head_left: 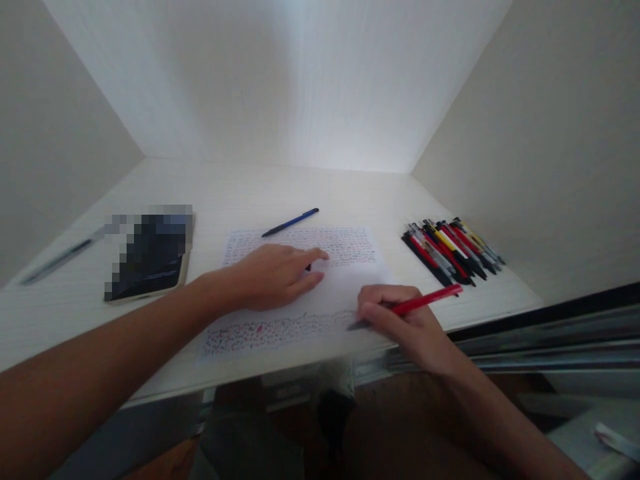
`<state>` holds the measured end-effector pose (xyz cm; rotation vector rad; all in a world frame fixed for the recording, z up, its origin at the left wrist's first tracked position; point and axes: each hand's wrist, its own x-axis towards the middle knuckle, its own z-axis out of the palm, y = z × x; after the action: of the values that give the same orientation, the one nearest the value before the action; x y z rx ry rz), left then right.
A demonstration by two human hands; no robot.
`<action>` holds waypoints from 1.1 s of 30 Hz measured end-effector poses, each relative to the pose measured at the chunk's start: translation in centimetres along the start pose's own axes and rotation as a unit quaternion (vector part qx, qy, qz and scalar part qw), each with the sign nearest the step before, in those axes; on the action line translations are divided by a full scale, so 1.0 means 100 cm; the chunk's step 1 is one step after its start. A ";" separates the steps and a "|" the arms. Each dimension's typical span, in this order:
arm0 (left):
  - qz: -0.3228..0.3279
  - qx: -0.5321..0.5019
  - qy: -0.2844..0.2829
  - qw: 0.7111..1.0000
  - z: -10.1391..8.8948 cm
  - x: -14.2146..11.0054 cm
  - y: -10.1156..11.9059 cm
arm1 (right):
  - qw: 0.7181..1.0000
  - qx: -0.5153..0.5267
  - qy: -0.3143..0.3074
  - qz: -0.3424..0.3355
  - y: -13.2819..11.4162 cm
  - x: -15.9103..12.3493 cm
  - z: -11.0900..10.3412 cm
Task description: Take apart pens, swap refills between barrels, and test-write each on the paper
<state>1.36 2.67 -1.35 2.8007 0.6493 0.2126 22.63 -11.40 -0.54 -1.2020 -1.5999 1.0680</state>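
My right hand (407, 323) is closed around a red pen (425, 300), its dark tip at the lower right part of a sheet of paper (340, 290). Rows of small dark and red marks cover the top and bottom of the sheet, with a blank band between. My left hand (275, 275) lies on the middle of the paper, thumb and index finger stretched out and apart. A small dark thing (309, 268) shows between them; I cannot make out what it is. Beyond the sheet's top edge lies a blue pen (291, 223).
To the right, several red, black, yellow and grey pens (450, 250) lie in a row. On the left are a phone (150, 267), partly pixelated, and a grey pen (63, 260). Pale panels enclose the white desk (220, 190) at the back and sides.
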 end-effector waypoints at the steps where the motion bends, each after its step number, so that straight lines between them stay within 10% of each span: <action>1: -0.001 -0.026 0.014 1.000 -0.001 -0.001 -0.001 | 0.997 0.064 0.036 -0.005 0.003 0.002 -0.001; 4: -0.043 -0.103 0.091 0.990 -0.007 -0.001 0.001 | 0.981 0.150 0.121 -0.001 0.006 0.008 0.000; 8: -0.091 -0.247 0.176 0.948 -0.015 0.004 0.012 | 0.980 -0.103 0.164 0.036 -0.005 0.012 0.004; 12: -0.110 -0.450 0.226 0.857 -0.017 0.009 0.029 | 0.956 -0.268 0.108 0.045 -0.017 0.013 0.010; 21: -0.056 -0.696 0.206 0.685 -0.010 0.004 0.047 | 0.950 -0.295 0.080 0.056 -0.015 0.016 0.027; 33: -0.056 -0.588 0.237 0.771 -0.018 -0.002 0.053 | 0.991 -0.094 0.063 0.064 -0.021 0.011 0.037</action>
<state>3.03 -1.63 1.88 1.4670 0.4923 0.9411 18.35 -11.18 0.52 -1.4859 -1.5671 0.9160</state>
